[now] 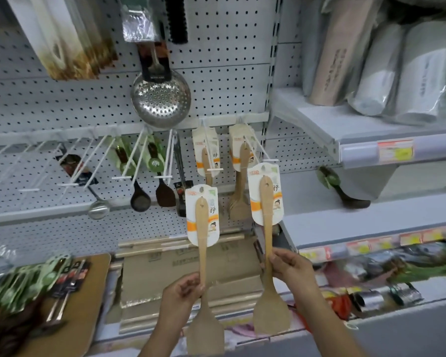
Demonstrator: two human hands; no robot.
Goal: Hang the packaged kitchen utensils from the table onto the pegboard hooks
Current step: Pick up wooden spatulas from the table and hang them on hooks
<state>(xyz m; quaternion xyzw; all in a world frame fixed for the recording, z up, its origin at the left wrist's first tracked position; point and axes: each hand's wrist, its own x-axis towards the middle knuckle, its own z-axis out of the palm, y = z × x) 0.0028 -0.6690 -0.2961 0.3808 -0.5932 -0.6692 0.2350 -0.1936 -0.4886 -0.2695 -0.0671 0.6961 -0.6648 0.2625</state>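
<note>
The left grip (184,289) pinches the handle of a carded wooden spatula (205,328), blade down and card up. Beside it, the right grip (289,266) holds a second spatula (271,315) higher. At left, packaged utensils (23,287) lie on the tabletop (93,279). Farther back, the second spatula's card is just beside a white hook (258,148). Matching spatulas (206,153) hang on the pegboard (216,73).

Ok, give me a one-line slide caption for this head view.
Left hand and right hand each grip a carded wooden spatula by the handle, held up before pegboard hooks carrying matching spatulas.
</note>
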